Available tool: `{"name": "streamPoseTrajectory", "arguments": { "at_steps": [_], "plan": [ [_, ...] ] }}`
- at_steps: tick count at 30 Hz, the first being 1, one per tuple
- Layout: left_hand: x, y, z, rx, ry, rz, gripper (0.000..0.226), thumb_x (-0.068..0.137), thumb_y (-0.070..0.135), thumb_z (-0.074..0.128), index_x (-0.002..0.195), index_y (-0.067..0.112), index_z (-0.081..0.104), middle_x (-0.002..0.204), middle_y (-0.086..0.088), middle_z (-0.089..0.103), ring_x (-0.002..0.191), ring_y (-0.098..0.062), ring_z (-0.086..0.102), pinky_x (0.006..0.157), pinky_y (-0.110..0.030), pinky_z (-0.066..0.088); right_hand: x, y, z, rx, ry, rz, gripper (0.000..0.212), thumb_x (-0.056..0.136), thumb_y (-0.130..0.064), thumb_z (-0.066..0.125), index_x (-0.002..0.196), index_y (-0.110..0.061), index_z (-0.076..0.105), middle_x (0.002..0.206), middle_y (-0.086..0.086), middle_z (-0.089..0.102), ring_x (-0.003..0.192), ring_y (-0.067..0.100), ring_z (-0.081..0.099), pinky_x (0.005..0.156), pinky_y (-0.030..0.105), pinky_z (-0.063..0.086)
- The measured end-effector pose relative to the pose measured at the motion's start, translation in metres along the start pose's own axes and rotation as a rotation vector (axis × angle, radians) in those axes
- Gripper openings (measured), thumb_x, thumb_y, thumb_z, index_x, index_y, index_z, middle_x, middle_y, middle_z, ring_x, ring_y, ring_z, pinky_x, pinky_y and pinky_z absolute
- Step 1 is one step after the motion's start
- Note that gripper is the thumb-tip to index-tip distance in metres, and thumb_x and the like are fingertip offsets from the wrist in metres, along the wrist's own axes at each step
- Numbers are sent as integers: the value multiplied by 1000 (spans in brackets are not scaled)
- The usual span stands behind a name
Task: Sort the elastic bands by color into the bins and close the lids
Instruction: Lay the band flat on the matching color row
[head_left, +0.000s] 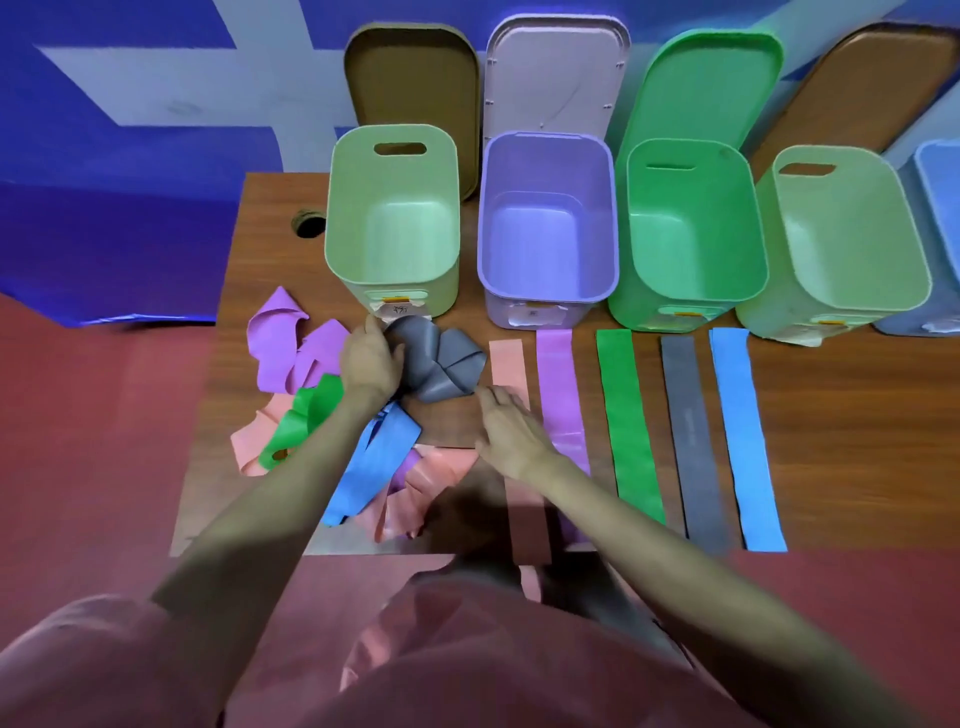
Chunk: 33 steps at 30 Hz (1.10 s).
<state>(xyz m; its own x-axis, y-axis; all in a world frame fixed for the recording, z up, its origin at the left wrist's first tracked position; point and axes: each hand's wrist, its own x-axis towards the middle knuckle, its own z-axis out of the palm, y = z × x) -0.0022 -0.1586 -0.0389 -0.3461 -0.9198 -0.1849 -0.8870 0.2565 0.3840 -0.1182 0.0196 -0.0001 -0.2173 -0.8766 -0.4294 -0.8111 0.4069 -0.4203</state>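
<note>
Sorting has barely begun, judging by the bins. The purple bin (548, 223) stands open and holds nothing; a pale green bin (393, 218) sits just left of it, a bright green bin (691, 234) just right, then another pale green bin (847, 239) and the edge of a blue bin (935, 208) furthest right. All that can be seen into are bare inside. The lids (556, 73) lean upright against the wall behind the purple bin, none closed. In front of the purple bin and to its right, five bands lie flat side by side on the table (841, 415): pink strip (508, 364), purple strip (558, 384), green strip (628, 421), grey strip (691, 431), blue strip (743, 431). Left and forward of the purple bin lies a loose heap (311, 415) of purple, pink, green and blue bands, unsorted. The left hand (370, 358) grips a crumpled grey band (441, 364) just in front of the left pale green bin, fingers curled into its folds. The right hand (511, 426) rests palm down, fingers fairly straight, on the near part of the pink strip. Everything remains: bands into bins, lids on.
</note>
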Motion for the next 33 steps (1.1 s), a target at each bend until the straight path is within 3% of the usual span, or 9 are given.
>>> {"name": "streamPoseTrajectory", "arguments": {
  "at_steps": [5,10,14,18,20,22,26,30,33],
  "plan": [
    [10,-10,-9,-90,100,36,18,83,14,54,89,3,67,87,-22,65,87,-40,59,73,-44,46,10,-7,-5,45,-10,22,55,85,-10,54,136,-6,33,135,14,41,126,31,38,101,40,40],
    [-19,-1,-40,-303,246,256,7,86,7,50,91,4,53,86,-14,55,81,-31,52,68,-37,37,15,-7,-15,143,40,78,58,84,-13,54,137,-6,33,132,14,41,124,32,40,99,43,42],
    [-35,7,-65,-555,54,354,19,92,21,39,102,5,42,78,2,52,69,-16,49,64,-34,38,18,-8,-31,231,94,85,59,85,-13,55,139,-8,33,134,15,41,125,30,42,100,36,39],
    [-43,16,-80,-645,-26,359,15,86,20,45,96,15,36,80,1,50,69,-21,49,68,-41,43,16,-13,-42,356,164,58,60,84,-12,59,139,-9,34,137,13,43,127,27,42,102,32,37],
    [-48,23,-89,-663,-53,420,21,79,20,48,95,15,36,82,15,45,69,-16,41,66,-35,39,15,-17,-46,423,199,41,65,84,-11,61,141,-12,31,140,10,42,129,24,42,103,32,38],
    [-53,31,-100,-669,-73,493,28,73,21,51,96,11,38,87,21,48,74,-22,44,66,-35,40,14,-21,-50,462,220,1,72,83,-10,63,144,-19,26,144,6,39,130,22,41,104,35,40],
    [-60,51,-122,-725,-156,590,29,71,5,57,96,6,43,91,-4,53,81,-33,54,72,-45,47,13,-27,-62,506,246,-134,79,80,-7,65,144,-34,26,143,-2,37,129,12,39,103,27,39],
    [-72,74,-146,-877,-259,623,28,67,-5,52,92,5,44,88,-2,48,78,-11,50,72,-18,44,16,-28,-75,422,268,-205,52,79,-5,65,129,-6,52,128,10,47,120,23,45,102,29,39],
    [-76,83,-162,-961,-283,623,26,66,4,53,89,14,45,86,1,46,77,-7,46,68,-13,39,15,-22,-81,383,281,-192,35,77,-9,70,110,2,63,116,15,53,110,28,49,95,30,39]
  ]
}}
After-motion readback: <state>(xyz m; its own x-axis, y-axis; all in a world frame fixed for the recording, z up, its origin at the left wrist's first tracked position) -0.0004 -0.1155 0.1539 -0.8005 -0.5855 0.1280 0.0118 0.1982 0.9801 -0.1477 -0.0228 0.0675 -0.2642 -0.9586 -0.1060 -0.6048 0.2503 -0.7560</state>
